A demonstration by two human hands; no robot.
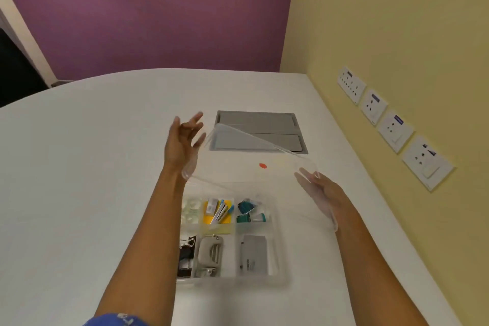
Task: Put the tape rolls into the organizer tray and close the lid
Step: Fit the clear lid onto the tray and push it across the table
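A clear organizer tray [238, 281] lies on the white table in front of me, its compartments uncovered. Small clear tape rolls [191, 210] sit in its far left compartment. Other compartments hold binder clips, a stapler, a hole punch and teal clips. The transparent lid [251, 164] hangs tilted above the tray's far side. My left hand [184, 140] presses the lid's left edge with its fingers spread. On the lid's right edge rests my right hand [321, 189], fingers stretched along it.
A grey cable hatch [258, 130] is set into the table behind the lid. Next to it is a small red dot [262, 165]. The yellow wall on the right carries a row of sockets [381, 114] close to the table's edge.
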